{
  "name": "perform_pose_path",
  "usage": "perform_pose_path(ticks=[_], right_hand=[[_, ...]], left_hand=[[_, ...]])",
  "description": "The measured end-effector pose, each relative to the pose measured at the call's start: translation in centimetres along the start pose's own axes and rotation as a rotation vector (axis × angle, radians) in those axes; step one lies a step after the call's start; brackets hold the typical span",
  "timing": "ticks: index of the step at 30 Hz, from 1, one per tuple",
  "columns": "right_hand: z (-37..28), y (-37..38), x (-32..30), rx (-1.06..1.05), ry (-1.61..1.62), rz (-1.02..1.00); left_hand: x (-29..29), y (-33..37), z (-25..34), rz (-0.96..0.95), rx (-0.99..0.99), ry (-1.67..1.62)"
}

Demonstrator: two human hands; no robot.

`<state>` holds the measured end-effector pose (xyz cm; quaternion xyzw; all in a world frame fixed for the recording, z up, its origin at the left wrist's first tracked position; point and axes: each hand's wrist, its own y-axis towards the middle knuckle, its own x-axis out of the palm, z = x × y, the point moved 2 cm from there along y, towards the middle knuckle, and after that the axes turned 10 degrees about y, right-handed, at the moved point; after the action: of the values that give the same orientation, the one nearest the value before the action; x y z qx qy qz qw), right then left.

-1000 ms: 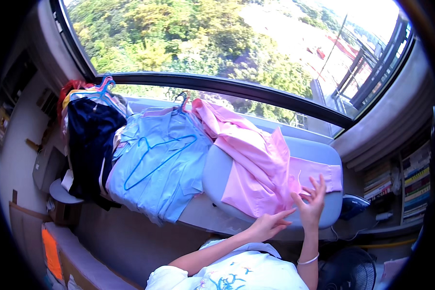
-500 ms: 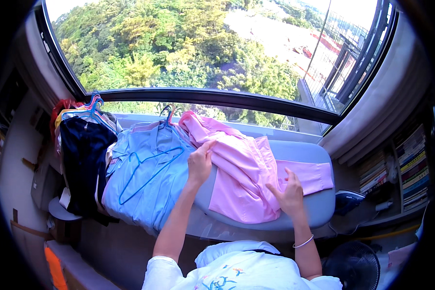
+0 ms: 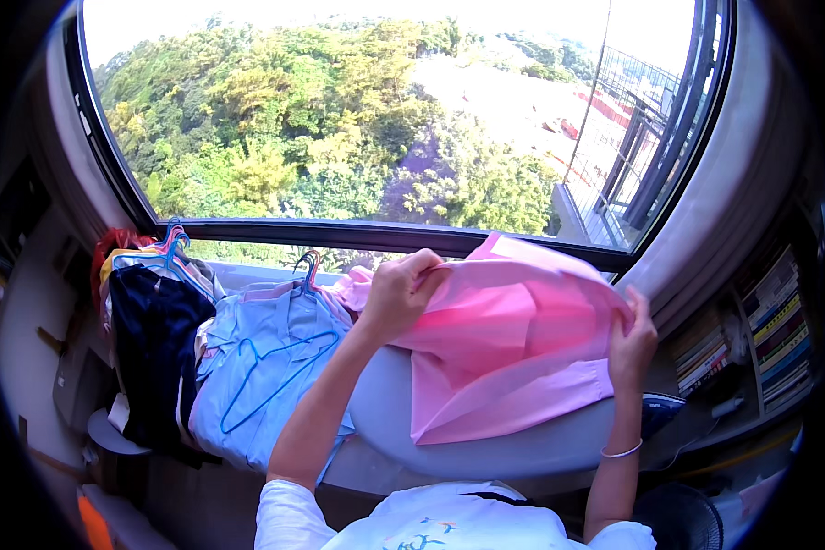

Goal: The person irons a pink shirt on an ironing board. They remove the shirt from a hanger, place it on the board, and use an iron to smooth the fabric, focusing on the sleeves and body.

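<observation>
A pink shirt (image 3: 504, 330) is stretched between my two hands, its upper part raised off the grey ironing board (image 3: 385, 403). My left hand (image 3: 403, 291) pinches its edge at the upper left. On the right, my right hand (image 3: 632, 344) grips the opposite edge. The lower part and a sleeve of the shirt hang down onto the board. To the left of my left hand lies a pile of light blue shirts (image 3: 247, 394), with a bare blue hanger (image 3: 280, 385) on top.
Dark trousers (image 3: 151, 339) and other clothes on hangers lie at the far left. An iron (image 3: 660, 412) stands at the board's right end. A bookshelf (image 3: 770, 321) is at the right, a fan (image 3: 678, 518) at the lower right. Behind the board is a large window (image 3: 339, 137).
Both hands have closed on the pink shirt, which was lying bunched on the board. They have lifted and spread it, my right hand moving up and to the right.
</observation>
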<state>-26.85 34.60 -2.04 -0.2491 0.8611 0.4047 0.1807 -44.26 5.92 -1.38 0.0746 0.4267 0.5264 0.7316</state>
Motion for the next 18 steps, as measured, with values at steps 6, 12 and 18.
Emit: perform_pose_path(ticks=[6,12,18], right_hand=[[-9.2,-2.9,1.8,-0.443,0.291,-0.455],[-2.8,-6.8,2.1,-0.319,0.316,-0.813],[-4.3,-2.6,-5.3,-0.370,0.283,-0.566]], left_hand=[[6.0,-5.2,6.2,-0.055,0.363,0.009],[9.9,-9.8,4.9,-0.235,0.375,-0.146],[6.7,-7.8,2.9,-0.291,0.361,-0.079]])
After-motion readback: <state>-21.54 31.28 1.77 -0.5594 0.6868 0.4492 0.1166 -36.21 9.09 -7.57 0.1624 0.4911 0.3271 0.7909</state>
